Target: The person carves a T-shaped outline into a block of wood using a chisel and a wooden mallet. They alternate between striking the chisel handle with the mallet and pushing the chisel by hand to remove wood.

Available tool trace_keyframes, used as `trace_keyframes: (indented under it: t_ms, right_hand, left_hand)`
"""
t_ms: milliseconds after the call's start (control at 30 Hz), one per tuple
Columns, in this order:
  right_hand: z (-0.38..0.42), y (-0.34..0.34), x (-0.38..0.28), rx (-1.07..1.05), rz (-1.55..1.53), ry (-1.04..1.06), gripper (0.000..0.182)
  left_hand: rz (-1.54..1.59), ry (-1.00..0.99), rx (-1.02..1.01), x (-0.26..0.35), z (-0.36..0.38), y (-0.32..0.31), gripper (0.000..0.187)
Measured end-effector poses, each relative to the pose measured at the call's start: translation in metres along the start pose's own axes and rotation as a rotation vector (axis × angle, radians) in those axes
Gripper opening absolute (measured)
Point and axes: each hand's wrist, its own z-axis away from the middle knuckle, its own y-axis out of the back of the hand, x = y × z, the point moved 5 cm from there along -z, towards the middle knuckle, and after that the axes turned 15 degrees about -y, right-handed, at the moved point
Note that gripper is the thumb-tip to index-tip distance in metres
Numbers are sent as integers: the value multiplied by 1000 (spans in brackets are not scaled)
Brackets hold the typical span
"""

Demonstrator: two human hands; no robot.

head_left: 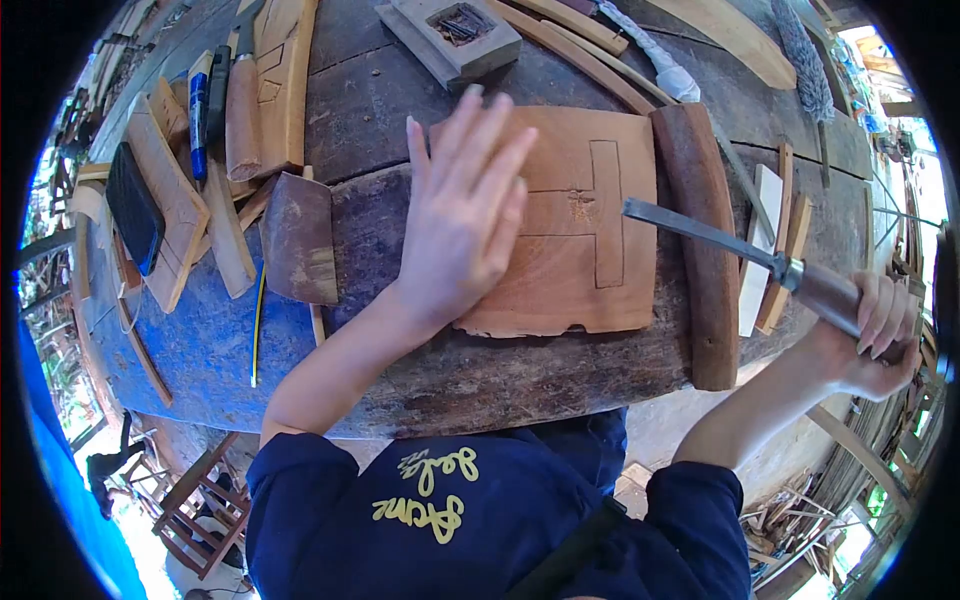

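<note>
Fingers spread, my left hand point(460, 215) is over the left part of a flat wooden board point(560, 285) and hides some of it. Pencil-like lines on the board form a T shape lying sideways, with a small roughened spot near the middle. My right hand point(880, 335) is wrapped round the wooden handle of a chisel point(720, 240). The chisel's metal blade points left, and its tip is above the board's right edge. A long rounded wooden piece point(700, 250) lies beside that edge, beneath the blade.
A wooden mallet point(300, 240) lies left of the board. Farther left are a blue marker point(198, 120), a dark phone point(136, 208), a wooden-handled tool point(243, 115) and wood offcuts. A hollowed block point(450, 40) stands behind, and a grey brush point(797, 65) lies back right.
</note>
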Motion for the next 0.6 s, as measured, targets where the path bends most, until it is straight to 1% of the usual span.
trace_keyframes:
  t_ms: [33,67,133,167,200,267,300,333,400,433,533,567,600]
  right_hand:
    - [4,-4,2,3,100,18,13]
    - [6,-9,6,6,201,36,14]
    - [11,-11,12,11,221,33,16]
    - [13,-11,12,-8,213,38,16]
    - [15,-12,12,-26,205,44,16]
    - [17,-14,12,-16,217,50,17]
    - [17,-16,12,-16,234,54,17]
    - [17,-18,12,-13,233,55,17]
    - [19,-24,12,-48,293,74,17]
    - [19,-23,11,-46,292,74,17]
    - [18,-25,10,-91,317,93,19]
    - [16,-27,10,-117,290,93,21]
    - [13,-32,10,-143,263,94,23]
  left_hand:
    - [-35,-49,-101,5,0,-5,46]
    - [-35,-47,-102,9,1,-6,46]
    - [74,-78,-261,20,3,-16,58]
    - [40,-132,-324,27,2,-16,67]
    - [39,-134,-331,31,2,-15,67]
    - [195,-283,-417,47,4,-18,66]
    - [266,-312,-408,52,5,-18,59]
    - [266,-314,-411,51,8,-21,59]
    - [763,-496,-345,60,15,-20,47]
    - [763,-495,-348,57,16,-17,47]
    - [887,-218,-201,36,8,1,32]
    - [632,-181,-116,27,4,4,33]
    - [364,-145,-126,21,1,7,41]
